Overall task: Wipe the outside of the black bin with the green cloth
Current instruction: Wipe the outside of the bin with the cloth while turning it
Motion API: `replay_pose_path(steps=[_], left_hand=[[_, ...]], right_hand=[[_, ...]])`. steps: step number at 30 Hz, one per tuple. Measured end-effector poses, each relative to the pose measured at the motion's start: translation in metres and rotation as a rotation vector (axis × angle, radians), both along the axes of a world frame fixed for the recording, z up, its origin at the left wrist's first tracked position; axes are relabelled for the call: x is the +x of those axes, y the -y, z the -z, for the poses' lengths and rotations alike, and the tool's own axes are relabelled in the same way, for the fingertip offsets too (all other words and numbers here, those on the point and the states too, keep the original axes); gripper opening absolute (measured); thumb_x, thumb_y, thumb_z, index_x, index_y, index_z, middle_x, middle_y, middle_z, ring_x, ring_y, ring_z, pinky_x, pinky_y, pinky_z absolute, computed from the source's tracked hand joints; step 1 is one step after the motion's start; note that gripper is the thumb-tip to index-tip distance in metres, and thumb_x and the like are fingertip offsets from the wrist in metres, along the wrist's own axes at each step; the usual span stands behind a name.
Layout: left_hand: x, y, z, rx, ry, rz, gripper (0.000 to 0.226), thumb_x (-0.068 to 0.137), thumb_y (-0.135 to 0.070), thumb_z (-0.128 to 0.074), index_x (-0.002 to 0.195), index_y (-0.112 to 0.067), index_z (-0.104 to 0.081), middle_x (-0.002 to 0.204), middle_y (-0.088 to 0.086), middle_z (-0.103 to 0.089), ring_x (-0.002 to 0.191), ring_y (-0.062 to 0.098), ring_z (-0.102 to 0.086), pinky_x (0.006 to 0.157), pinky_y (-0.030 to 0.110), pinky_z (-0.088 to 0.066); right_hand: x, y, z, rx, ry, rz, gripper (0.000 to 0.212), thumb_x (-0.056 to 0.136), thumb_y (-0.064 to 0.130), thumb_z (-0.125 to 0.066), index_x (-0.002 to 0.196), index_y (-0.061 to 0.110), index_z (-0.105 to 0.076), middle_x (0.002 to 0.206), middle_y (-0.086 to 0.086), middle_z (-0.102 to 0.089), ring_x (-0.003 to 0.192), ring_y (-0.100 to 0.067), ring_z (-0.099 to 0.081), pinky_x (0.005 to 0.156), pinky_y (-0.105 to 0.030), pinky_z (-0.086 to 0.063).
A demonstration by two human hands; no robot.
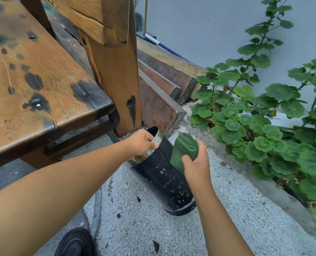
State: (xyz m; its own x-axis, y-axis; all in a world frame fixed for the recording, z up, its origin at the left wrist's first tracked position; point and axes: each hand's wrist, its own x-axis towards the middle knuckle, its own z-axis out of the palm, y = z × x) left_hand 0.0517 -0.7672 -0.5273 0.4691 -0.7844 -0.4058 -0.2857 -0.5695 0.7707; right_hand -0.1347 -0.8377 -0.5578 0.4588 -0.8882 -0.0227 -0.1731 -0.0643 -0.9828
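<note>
Black shoe (76, 242) lowest; left hand (140, 143) fingers grip black bin (164, 174) rim, right hand (197, 163) fingers clutch green cloth (183, 150); bench leg (116, 80) behind.

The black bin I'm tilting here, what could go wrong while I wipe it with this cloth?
The black bin leans on its bottom edge on loose white gravel, steadied only by the left hand at the shiny rim; pressing hard could make the base slide. The green cloth, bunched in the right hand, may just smear the pale specks on the side. The wooden post stands close behind the rim, so knuckles could knock it.
</note>
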Motion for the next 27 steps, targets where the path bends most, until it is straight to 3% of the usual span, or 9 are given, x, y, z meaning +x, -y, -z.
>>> replay_pose_path(steps=[4,7,10,13,15,17,21,24,27], left_hand=[[-0.001,0.005,-0.003,-0.049,0.03,-0.029,0.054,0.096,-0.022,-0.061,0.056,-0.02,-0.024,0.058,0.001,-0.014,0.043,0.012,-0.013,0.053,0.026,-0.028],[-0.001,0.007,-0.001,-0.092,-0.046,-0.089,0.04,0.099,-0.021,-0.057,0.064,-0.011,-0.04,0.069,0.008,-0.028,0.057,0.015,-0.029,0.075,0.025,-0.037],[0.0,0.011,0.0,-0.089,-0.123,-0.172,0.021,0.101,-0.015,-0.05,0.081,-0.01,-0.055,0.083,0.01,-0.043,0.081,0.02,-0.033,0.076,0.031,-0.028],[0.005,0.013,0.001,-0.09,-0.191,-0.247,0.026,0.102,-0.01,-0.047,0.086,0.003,-0.064,0.089,0.019,-0.058,0.082,0.026,-0.045,0.076,0.037,-0.043],[0.005,0.017,0.001,-0.096,-0.25,-0.282,0.032,0.104,-0.012,-0.047,0.109,0.012,-0.067,0.119,0.021,-0.065,0.104,0.026,-0.059,0.096,0.041,-0.049],[0.001,0.022,0.001,-0.1,-0.295,-0.304,0.034,0.104,-0.014,-0.046,0.125,0.009,-0.061,0.14,0.017,-0.055,0.128,0.027,-0.052,0.105,0.039,-0.045],[-0.002,0.028,0.001,-0.113,-0.307,-0.302,0.03,0.103,-0.009,-0.047,0.127,0.005,-0.059,0.15,0.007,-0.045,0.14,0.022,-0.039,0.097,0.025,-0.035],[0.005,0.028,0.004,-0.116,-0.254,-0.316,0.024,0.102,-0.014,-0.051,0.12,-0.002,-0.062,0.153,0.007,-0.041,0.144,0.022,-0.032,0.107,0.03,-0.027],[0.011,0.028,0.007,-0.131,-0.24,-0.332,0.028,0.101,-0.016,-0.053,0.125,-0.002,-0.061,0.155,0.007,-0.038,0.146,0.024,-0.029,0.114,0.036,-0.023]], right_hand=[[0.015,0.002,-0.007,-0.468,-0.097,-0.032,0.043,0.079,-0.003,-0.063,0.105,0.03,-0.057,0.107,0.01,-0.047,0.095,0.003,-0.052,0.072,-0.011,-0.042],[0.027,0.001,-0.002,-0.661,-0.189,-0.06,0.045,0.076,-0.01,-0.064,0.113,0.015,-0.062,0.11,0.003,-0.045,0.096,-0.012,-0.052,0.078,-0.029,-0.053],[0.035,-0.003,0.009,-0.647,-0.284,-0.214,0.059,0.077,-0.009,-0.062,0.131,0.014,-0.062,0.127,-0.005,-0.046,0.115,-0.023,-0.05,0.097,-0.042,-0.052],[0.03,-0.004,0.025,-0.617,-0.324,-0.38,0.07,0.085,0.001,-0.062,0.149,0.025,-0.048,0.16,-0.005,-0.03,0.148,-0.021,-0.025,0.121,-0.035,-0.025],[0.023,-0.002,0.032,-0.653,-0.349,-0.445,0.07,0.09,0.002,-0.058,0.153,0.028,-0.041,0.164,-0.005,-0.027,0.153,-0.019,-0.013,0.123,-0.038,-0.019],[0.018,0.002,0.036,-0.683,-0.37,-0.442,0.069,0.091,-0.001,-0.056,0.153,0.026,-0.04,0.162,-0.006,-0.032,0.154,-0.02,-0.013,0.124,-0.04,-0.02],[0.009,0.009,0.036,-0.72,-0.387,-0.466,0.063,0.094,0.002,-0.061,0.151,0.024,-0.045,0.16,-0.002,-0.037,0.154,-0.019,-0.016,0.123,-0.032,-0.016],[-0.009,0.011,0.044,-0.729,-0.411,-0.47,0.062,0.093,0.0,-0.062,0.149,0.023,-0.049,0.158,0.001,-0.039,0.153,-0.016,-0.016,0.122,-0.028,-0.014],[-0.036,0.012,0.055,-0.727,-0.425,-0.445,0.063,0.089,-0.007,-0.063,0.145,0.021,-0.054,0.152,0.009,-0.039,0.151,-0.016,-0.019,0.122,-0.036,-0.021]])
